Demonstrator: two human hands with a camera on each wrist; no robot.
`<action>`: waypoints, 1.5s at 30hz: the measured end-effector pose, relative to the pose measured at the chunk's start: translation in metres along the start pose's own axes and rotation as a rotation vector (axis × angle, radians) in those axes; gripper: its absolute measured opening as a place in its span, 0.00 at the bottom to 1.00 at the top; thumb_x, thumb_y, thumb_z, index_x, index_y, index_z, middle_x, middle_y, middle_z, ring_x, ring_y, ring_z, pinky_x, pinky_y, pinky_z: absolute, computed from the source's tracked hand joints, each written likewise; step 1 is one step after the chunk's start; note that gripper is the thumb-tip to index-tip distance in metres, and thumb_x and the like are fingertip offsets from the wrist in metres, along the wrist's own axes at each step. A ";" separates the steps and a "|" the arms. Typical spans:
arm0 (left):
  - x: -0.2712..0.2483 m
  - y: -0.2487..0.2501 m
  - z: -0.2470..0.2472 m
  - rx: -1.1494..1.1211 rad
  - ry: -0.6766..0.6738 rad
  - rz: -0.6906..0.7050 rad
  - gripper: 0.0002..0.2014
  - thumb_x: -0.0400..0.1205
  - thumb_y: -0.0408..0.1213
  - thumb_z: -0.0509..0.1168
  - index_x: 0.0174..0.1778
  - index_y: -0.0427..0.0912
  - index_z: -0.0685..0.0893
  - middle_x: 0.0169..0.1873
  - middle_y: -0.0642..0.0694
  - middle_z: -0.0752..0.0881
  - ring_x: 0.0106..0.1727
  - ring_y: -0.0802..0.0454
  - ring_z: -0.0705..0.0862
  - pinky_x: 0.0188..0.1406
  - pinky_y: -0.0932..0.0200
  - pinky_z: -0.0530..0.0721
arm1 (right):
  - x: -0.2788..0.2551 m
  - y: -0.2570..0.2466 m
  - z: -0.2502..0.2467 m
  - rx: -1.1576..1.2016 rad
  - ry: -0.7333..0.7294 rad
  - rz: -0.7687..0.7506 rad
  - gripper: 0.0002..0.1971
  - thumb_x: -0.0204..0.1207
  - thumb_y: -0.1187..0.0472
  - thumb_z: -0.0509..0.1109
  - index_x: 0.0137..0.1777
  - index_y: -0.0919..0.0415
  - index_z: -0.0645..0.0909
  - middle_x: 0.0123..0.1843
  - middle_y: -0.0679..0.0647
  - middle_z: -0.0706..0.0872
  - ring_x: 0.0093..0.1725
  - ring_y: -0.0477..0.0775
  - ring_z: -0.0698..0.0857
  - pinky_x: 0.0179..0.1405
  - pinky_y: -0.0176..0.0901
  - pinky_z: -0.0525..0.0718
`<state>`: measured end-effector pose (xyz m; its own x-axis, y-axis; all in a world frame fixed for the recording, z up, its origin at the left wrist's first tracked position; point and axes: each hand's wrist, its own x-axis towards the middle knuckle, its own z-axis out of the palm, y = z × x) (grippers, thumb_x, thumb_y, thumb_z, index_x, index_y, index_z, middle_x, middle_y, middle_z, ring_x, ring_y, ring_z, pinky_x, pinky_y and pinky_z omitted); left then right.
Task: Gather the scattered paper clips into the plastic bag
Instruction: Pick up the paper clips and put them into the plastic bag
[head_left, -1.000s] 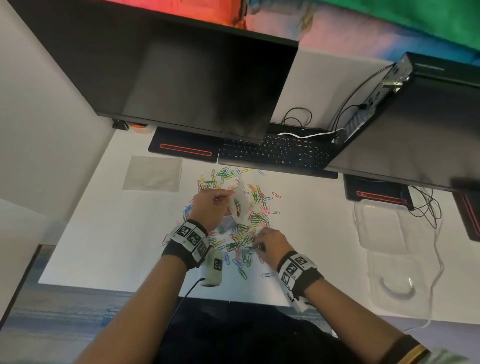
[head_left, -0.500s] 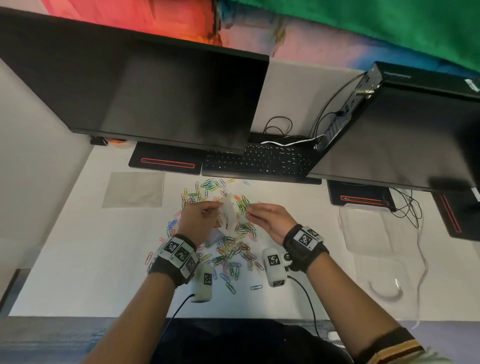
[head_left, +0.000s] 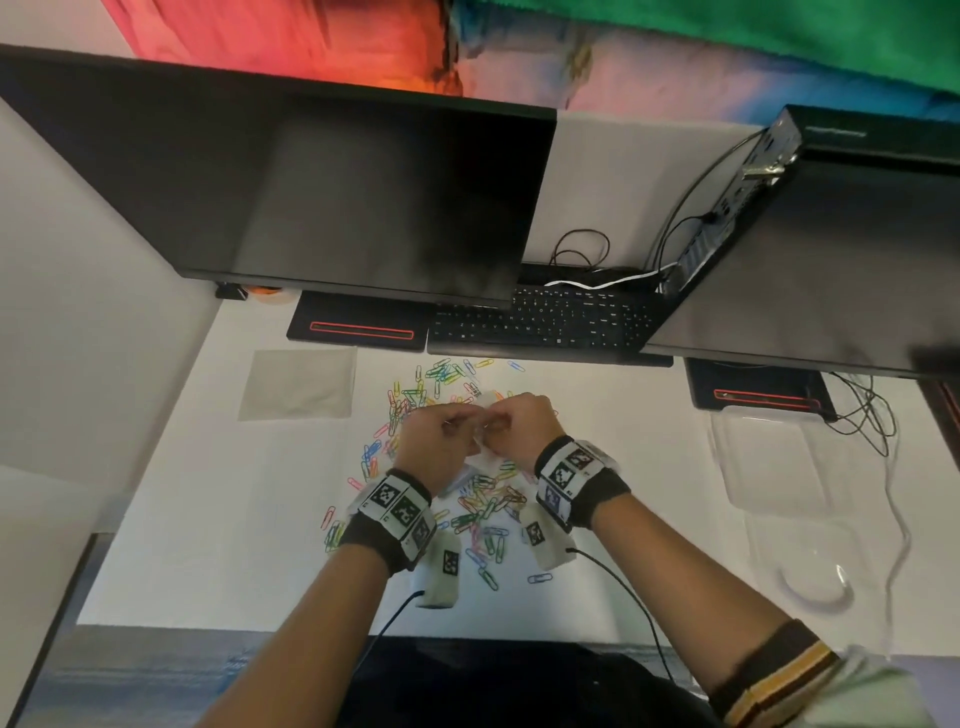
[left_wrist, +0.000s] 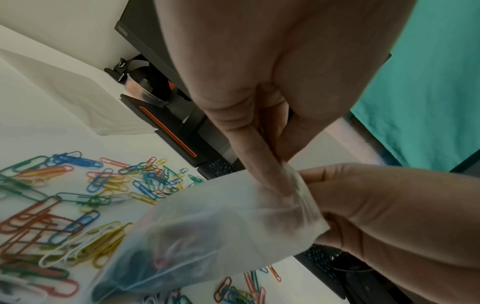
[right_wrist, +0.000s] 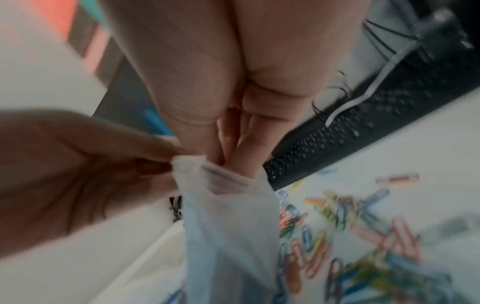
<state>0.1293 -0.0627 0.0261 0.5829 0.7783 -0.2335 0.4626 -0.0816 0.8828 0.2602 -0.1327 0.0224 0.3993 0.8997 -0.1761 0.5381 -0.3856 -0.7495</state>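
Note:
Many coloured paper clips (head_left: 483, 514) lie scattered on the white desk (head_left: 234, 545), seen close in the wrist views (left_wrist: 52, 226) (right_wrist: 363, 246). A small translucent plastic bag (head_left: 479, 456) hangs between both hands above the pile, with a few clips showing dimly inside it (left_wrist: 207, 226). My left hand (head_left: 467, 423) pinches the bag's rim (left_wrist: 270, 168). My right hand (head_left: 498, 421) has its fingertips pushed into the bag's mouth (right_wrist: 233, 152) and grips the opposite rim. Whether those fingers also hold clips is hidden by the plastic.
A black keyboard (head_left: 545, 322) lies just beyond the clips, under two dark monitors (head_left: 311, 182) (head_left: 831, 260). A flat grey sheet (head_left: 298, 384) lies at the left. Clear plastic trays (head_left: 769, 457) and loose cables (head_left: 862, 415) are at the right. The desk's front edge (head_left: 311, 621) is near me.
My right hand left the clip pile, rose and moved left to the bag's mouth. My left hand kept holding the bag. The head view tilted up a little.

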 end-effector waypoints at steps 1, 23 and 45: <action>0.000 0.000 0.000 0.007 -0.007 -0.005 0.10 0.83 0.29 0.67 0.50 0.47 0.92 0.42 0.45 0.93 0.37 0.54 0.92 0.43 0.56 0.92 | -0.001 -0.002 -0.001 -0.069 -0.046 -0.030 0.09 0.72 0.69 0.71 0.47 0.62 0.92 0.42 0.60 0.92 0.41 0.55 0.87 0.42 0.37 0.81; -0.010 -0.029 -0.037 -0.194 0.144 -0.080 0.13 0.82 0.23 0.64 0.54 0.39 0.91 0.46 0.41 0.90 0.42 0.47 0.90 0.41 0.57 0.92 | -0.002 0.098 0.033 -0.782 -0.397 -0.123 0.31 0.78 0.50 0.58 0.80 0.61 0.64 0.83 0.61 0.61 0.80 0.64 0.63 0.79 0.58 0.65; -0.006 -0.012 -0.011 -0.129 0.060 -0.052 0.11 0.83 0.27 0.64 0.55 0.39 0.90 0.47 0.42 0.91 0.39 0.50 0.91 0.37 0.62 0.91 | -0.001 0.035 -0.025 1.000 0.053 0.371 0.11 0.72 0.71 0.76 0.55 0.70 0.86 0.50 0.64 0.91 0.49 0.56 0.90 0.55 0.45 0.88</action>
<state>0.1123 -0.0594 0.0214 0.5175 0.8157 -0.2584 0.3987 0.0374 0.9163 0.2974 -0.1519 0.0119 0.4575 0.7415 -0.4908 -0.4678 -0.2687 -0.8420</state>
